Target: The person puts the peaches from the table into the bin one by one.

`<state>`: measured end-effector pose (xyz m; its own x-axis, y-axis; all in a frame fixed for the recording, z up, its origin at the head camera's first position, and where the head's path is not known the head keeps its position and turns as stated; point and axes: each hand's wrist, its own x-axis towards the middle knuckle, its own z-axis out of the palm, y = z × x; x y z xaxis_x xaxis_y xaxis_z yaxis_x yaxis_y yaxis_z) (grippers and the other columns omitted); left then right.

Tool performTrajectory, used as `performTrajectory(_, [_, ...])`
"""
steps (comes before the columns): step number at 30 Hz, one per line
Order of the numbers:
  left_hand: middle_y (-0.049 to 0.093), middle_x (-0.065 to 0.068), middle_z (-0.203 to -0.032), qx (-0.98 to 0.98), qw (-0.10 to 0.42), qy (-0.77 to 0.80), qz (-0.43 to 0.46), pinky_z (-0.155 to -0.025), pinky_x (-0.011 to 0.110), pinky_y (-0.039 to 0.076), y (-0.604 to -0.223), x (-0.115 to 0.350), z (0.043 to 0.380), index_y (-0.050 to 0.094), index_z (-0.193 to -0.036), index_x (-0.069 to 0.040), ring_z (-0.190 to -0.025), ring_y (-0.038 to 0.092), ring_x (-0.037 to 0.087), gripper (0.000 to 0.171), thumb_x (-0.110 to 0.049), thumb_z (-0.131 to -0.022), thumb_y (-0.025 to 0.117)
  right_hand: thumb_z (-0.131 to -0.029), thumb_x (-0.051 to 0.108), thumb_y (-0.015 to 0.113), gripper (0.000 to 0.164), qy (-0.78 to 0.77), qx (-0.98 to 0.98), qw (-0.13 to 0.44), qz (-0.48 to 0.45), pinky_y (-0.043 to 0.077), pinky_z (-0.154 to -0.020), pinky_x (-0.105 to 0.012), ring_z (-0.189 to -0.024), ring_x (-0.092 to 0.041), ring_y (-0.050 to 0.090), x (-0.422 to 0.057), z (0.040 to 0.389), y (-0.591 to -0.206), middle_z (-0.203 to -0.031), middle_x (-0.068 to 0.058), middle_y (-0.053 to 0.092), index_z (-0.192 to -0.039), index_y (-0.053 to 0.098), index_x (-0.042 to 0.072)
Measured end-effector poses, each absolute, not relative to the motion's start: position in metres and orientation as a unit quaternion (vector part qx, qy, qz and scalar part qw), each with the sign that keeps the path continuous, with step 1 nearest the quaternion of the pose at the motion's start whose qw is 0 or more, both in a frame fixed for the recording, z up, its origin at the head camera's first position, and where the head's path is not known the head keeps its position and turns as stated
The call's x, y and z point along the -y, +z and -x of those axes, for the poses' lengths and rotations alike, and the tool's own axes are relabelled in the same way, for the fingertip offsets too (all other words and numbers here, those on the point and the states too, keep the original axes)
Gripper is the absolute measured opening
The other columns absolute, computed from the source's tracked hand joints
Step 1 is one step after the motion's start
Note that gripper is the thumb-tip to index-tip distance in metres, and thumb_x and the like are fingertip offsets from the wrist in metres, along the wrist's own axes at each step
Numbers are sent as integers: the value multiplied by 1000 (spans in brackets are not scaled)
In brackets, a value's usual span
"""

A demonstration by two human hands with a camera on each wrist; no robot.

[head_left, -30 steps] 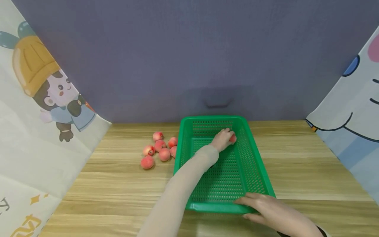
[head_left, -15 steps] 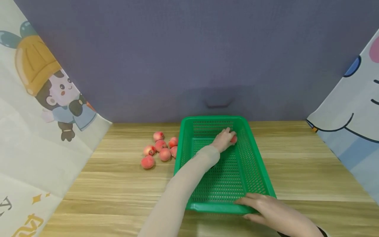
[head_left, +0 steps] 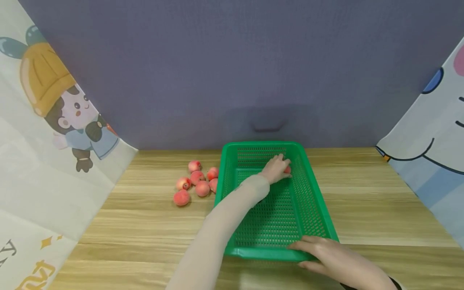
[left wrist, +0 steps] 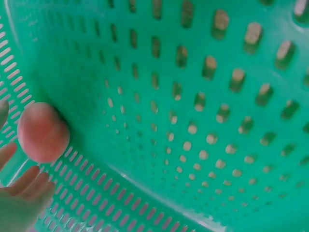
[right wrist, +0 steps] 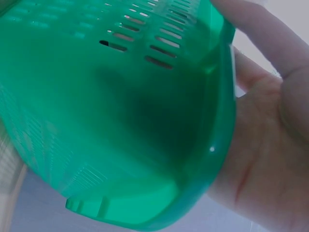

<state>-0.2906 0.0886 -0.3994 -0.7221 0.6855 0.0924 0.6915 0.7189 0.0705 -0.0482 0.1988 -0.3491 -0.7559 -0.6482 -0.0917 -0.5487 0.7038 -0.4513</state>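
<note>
My left hand [head_left: 275,169] reaches into the far right part of a green plastic basket [head_left: 232,252]. Beside its fingers a pinkish-red peach [left wrist: 43,133] sits in the basket, partly hidden by the hand in the head view. The left wrist view shows the fingers [left wrist: 31,186] loosely spread, with a gap between them and the peach. At the near right corner, my right hand [head_left: 326,255] grips the basket's rim [right wrist: 227,130], fingers over the top and thumb on the outer side.
Several peaches [head_left: 202,188] lie in a cluster on the wooden table [head_left: 145,241], left of the basket; the closest one is partly hidden by its wall. Behind the table rises a dark grey-blue panel [head_left: 181,72]. Printed white sheets [head_left: 36,181] flank both sides.
The fingers of my left hand have loosened and spread from the peach, which stays in the basket. My right hand keeps its hold on the rim.
</note>
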Motion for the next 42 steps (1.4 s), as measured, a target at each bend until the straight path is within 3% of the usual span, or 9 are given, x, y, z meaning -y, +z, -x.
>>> performTrajectory(8, [42, 11, -127, 926, 7, -35, 375, -95, 30, 36, -373, -84, 294, 45, -128, -14, -111, 43, 21, 56, -44, -83, 56, -82, 32, 60, 34, -195, -915, 111, 337, 50, -68, -34, -94, -23, 58, -203, 55, -347, -107, -2, 59, -114, 57, 22])
performTrajectory(16, [47, 5, -117, 917, -2, -24, 397, -89, 28, 37, -348, -75, 291, 46, -128, -14, -99, 44, 16, 46, -35, -88, 52, -82, 33, 59, 33, -194, -912, 109, 344, 50, -67, -31, -92, -18, 58, -207, 61, -346, -104, 2, 59, -113, 57, 22])
performTrajectory(26, [43, 6, -127, 911, -42, -23, 410, -96, 32, 34, -324, -58, 283, 46, -129, -14, -113, 41, 20, 45, -30, -88, 53, -82, 33, 59, 34, -186, -914, 111, 343, 50, -70, -37, -95, -25, 58, -213, 67, -345, -107, -2, 59, -114, 57, 22])
performTrajectory(32, [46, 5, -121, 902, -41, -31, 428, -94, 32, 35, -306, -48, 269, 49, -125, -14, -109, 44, 18, 42, -33, -88, 53, -82, 34, 59, 35, -190, -913, 117, 342, 49, -71, -38, -96, -29, 57, -216, 70, -344, -109, -5, 59, -115, 57, 22])
performTrajectory(42, [50, 5, -115, 877, -16, -26, 479, -86, 24, 39, -282, -32, 243, 52, -123, -13, -101, 47, 16, 43, -32, -85, 58, -82, 34, 58, 33, -186, -910, 117, 351, 50, -69, -34, -95, -22, 58, -221, 77, -342, -106, 1, 59, -114, 57, 23])
